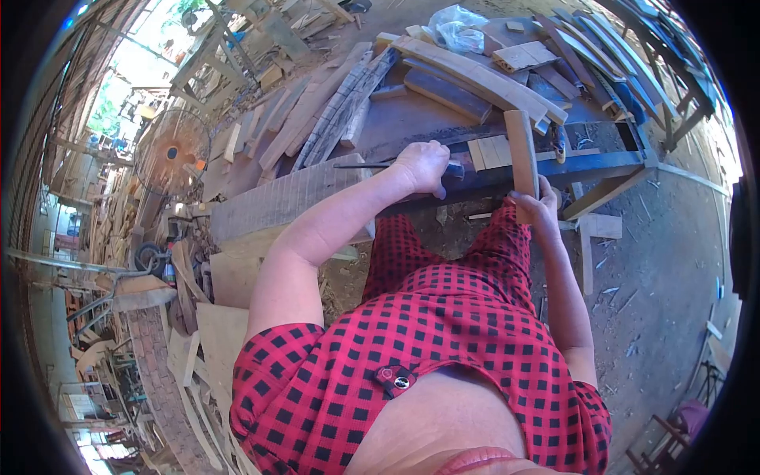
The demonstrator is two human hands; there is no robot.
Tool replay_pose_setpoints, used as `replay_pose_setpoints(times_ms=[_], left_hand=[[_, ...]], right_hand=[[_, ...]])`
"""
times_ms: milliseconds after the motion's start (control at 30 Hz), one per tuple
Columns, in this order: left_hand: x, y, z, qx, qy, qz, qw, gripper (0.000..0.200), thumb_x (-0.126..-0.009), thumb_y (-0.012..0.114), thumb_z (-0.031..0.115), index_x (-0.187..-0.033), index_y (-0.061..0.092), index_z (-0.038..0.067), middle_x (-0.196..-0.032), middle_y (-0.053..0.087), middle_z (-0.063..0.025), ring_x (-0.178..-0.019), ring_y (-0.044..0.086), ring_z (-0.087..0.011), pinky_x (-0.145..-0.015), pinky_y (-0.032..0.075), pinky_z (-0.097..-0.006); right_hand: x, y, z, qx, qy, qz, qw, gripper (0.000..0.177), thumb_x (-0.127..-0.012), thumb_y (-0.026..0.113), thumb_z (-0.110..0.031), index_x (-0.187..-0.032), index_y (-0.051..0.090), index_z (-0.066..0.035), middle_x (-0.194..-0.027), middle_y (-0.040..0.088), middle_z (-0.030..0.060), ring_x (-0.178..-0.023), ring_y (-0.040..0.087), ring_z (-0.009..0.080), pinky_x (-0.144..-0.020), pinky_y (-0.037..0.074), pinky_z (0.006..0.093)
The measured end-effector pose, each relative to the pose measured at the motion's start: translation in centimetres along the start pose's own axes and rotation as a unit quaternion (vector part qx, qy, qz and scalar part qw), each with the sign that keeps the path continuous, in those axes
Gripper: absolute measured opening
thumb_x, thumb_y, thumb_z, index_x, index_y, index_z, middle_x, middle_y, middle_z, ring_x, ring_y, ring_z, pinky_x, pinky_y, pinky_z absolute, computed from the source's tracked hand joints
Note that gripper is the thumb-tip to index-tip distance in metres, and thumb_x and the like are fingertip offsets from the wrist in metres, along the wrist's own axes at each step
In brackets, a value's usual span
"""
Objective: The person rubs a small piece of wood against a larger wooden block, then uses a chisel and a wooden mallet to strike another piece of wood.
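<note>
My left hand [423, 166] is closed over a dark tool [360, 165]. Its thin dark shaft sticks out to the left of the fist and a thicker dark end shows to the right; its exact kind is hidden by the fingers. My right hand [538, 207] grips the lower end of a wooden board [521, 150], which stands up from the hand near the bench edge. Below and between both hands runs the dark edge of a low workbench [582, 168]. A short pale wood block [489, 153] lies on it between the hands.
Several planks [317, 111] are piled on the left, with more boards [475, 75] behind. A clear plastic bag [459, 30] lies at the back. A large ridged timber [285, 198] is under my left forearm. A round fan [172, 152] stands left. Wood scraps [602, 227] litter the right floor.
</note>
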State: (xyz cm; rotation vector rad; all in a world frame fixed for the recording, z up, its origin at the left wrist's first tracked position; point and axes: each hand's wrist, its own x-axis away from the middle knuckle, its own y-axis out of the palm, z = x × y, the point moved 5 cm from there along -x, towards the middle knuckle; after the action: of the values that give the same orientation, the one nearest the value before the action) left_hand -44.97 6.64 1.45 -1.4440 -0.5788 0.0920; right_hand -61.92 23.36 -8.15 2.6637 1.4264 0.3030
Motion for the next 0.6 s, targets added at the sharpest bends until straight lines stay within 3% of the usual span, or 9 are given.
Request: replay_pose_setpoints(times_ms=[600], left_hand=[[0.33,0.09,-0.28,0.026,-0.018,0.033,0.999,0.066,-0.061,0.083,0.042,-0.106,0.057,0.0,-0.107,0.058,-0.0196,-0.098,0.062,-0.0343,-0.087,0.051,-0.0417]], right_hand=[[0.27,-0.16,-0.46,0.047,-0.024,0.006,0.999,0.053,-0.071,0.076,-0.012,-0.118,0.055,0.0,-0.1,0.061,0.0053,-0.091,0.058,0.0132,-0.082,0.046,0.0281]])
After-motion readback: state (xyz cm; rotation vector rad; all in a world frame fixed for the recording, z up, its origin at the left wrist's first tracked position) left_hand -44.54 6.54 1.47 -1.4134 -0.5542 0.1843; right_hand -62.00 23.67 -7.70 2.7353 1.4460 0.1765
